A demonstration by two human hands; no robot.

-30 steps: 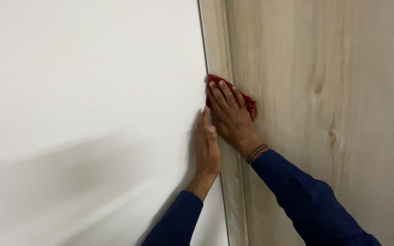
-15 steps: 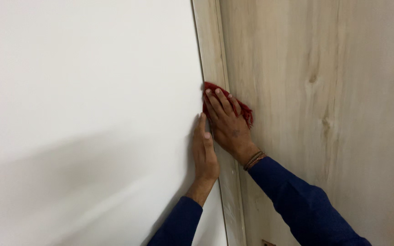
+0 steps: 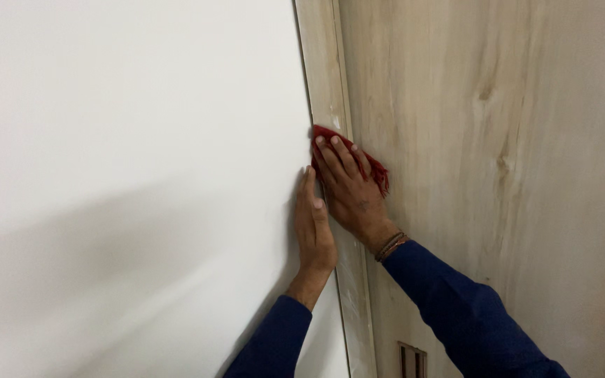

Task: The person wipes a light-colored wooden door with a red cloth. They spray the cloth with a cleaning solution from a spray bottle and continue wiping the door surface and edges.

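Observation:
My right hand (image 3: 350,189) presses a red fringed cloth (image 3: 374,169) flat against the pale wooden door frame (image 3: 323,77), its fingers spread over the cloth. Only the cloth's top tip and right fringe show past the fingers. My left hand (image 3: 314,227) lies flat on the white wall (image 3: 127,161) just left of the frame, fingers together and pointing up, holding nothing. Both arms wear dark blue sleeves; a thin bracelet circles the right wrist.
A light wood-grain door (image 3: 498,140) fills the right side, with darker knots in the grain. A small slotted vent (image 3: 412,360) shows at the door's bottom edge. White dusty smears mark the lower part of the frame.
Both hands sit slightly lower and further left in view than a second ago; the view has tilted down a little, bringing the vent into sight. The cloth stays pressed on the frame.

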